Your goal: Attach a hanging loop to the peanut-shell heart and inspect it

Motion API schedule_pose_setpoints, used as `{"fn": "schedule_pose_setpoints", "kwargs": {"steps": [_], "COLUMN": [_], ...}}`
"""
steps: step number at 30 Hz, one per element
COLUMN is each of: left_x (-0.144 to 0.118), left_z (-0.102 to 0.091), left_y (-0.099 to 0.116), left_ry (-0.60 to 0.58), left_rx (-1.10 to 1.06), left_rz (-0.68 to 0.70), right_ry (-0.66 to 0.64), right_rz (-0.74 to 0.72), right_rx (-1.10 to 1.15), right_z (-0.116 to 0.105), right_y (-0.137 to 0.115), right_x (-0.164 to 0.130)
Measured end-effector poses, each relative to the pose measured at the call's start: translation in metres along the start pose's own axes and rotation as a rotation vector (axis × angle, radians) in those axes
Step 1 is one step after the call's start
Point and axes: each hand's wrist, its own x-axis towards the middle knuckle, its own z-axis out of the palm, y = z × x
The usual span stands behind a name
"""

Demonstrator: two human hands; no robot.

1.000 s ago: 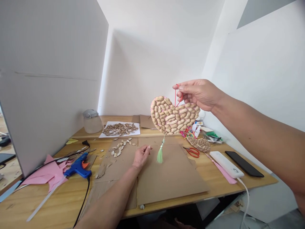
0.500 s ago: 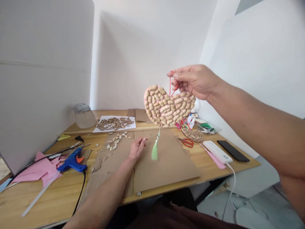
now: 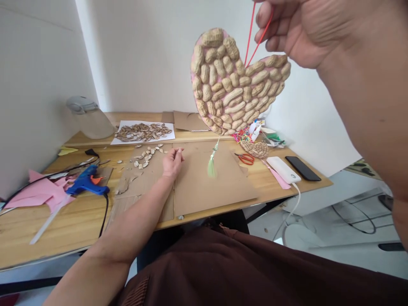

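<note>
A heart-shaped hanging ornament covered in peanut shells dangles in the air, tilted, its pink backing showing between the shells. From its notch rises a red cord looped over the fingers of my right hand, which is closed on it at the top edge of the view. A pale green tassel hangs from the heart's lower tip. My left hand rests on the cardboard sheet with its fingers curled together; whether anything is in them cannot be seen.
On the left lie a blue glue gun and pink paper. Shell pieces cover a white sheet at the back, beside a plastic jar. Right: orange-handled scissors, a second shell heart, a power bank and a phone.
My right hand has brought the heart ornament closer and higher, so it looks larger. The left hand has curled its fingers in more. The view has tipped downward.
</note>
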Motion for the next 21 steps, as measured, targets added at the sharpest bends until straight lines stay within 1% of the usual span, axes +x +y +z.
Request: {"fn": "schedule_pose_setpoints", "kwargs": {"steps": [6, 11, 14, 16, 18, 20, 21], "left_x": [0.000, -0.002, -0.002, 0.001, 0.002, 0.001, -0.002], "left_z": [0.000, -0.001, 0.000, 0.001, -0.003, -0.015, -0.025], "left_y": [-0.001, 0.002, 0.003, 0.007, 0.020, 0.046, 0.063], "left_ry": [-0.020, -0.018, -0.007, 0.008, 0.058, 0.157, 0.244], "left_rx": [-0.021, -0.035, -0.049, -0.071, -0.104, -0.155, -0.229], "left_rz": [-0.024, -0.038, -0.023, 0.001, 0.033, 0.085, 0.158], "right_ry": [-0.007, 0.045, 0.057, 0.063, 0.059, 0.063, 0.069], "right_rz": [-0.006, -0.009, -0.044, -0.074, -0.079, -0.062, -0.052], "right_rx": [-0.002, 0.005, -0.002, 0.011, 0.028, 0.039, 0.040], "right_z": [0.005, 0.010, 0.015, 0.016, 0.016, 0.014, 0.014], "right_y": [0.000, -0.004, -0.009, -0.011, -0.011, -0.009, -0.007], "right_x": [-0.007, -0.010, -0.014, -0.017, -0.019, -0.019, -0.019]}}
